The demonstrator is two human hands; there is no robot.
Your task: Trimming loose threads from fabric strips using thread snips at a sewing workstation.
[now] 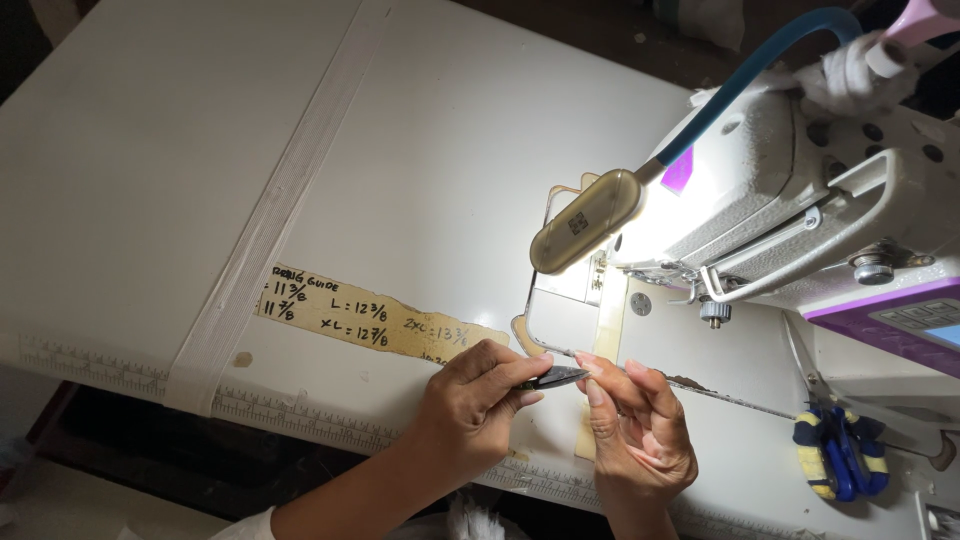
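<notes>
Your left hand (470,405) sat at the near edge of the white sewing table (130,150), fingers curled in and the thumb pressed down on a small dark piece (553,377) — flat, pointed at its right end, too small to tell exactly what it was. Your right hand (640,430) met it from the other side, fingers bent and loosely gathered, with the fingertips (590,365) touching or just beside the tip of that piece; you could not tell whether the right hand truly gripped it or only steadied it. The piece lay between your two hands, just above the table's front edge and just in front of the metal plate (560,315) under the sewing machine (800,190). A beige lamp head (587,220) on a blue flexible neck (760,70) lit the needle area brightly. To the left of your hands, a strip of tan tape (370,320) with handwritten notes was stuck to the table, and a long white woven band (280,200) ran diagonally across the surface to the front edge. A printed ruler strip (300,415) followed that edge. Well to the right, beside the machine's base, lay scissors with blue and yellow wrapped handles (840,455) — apart from both hands.
</notes>
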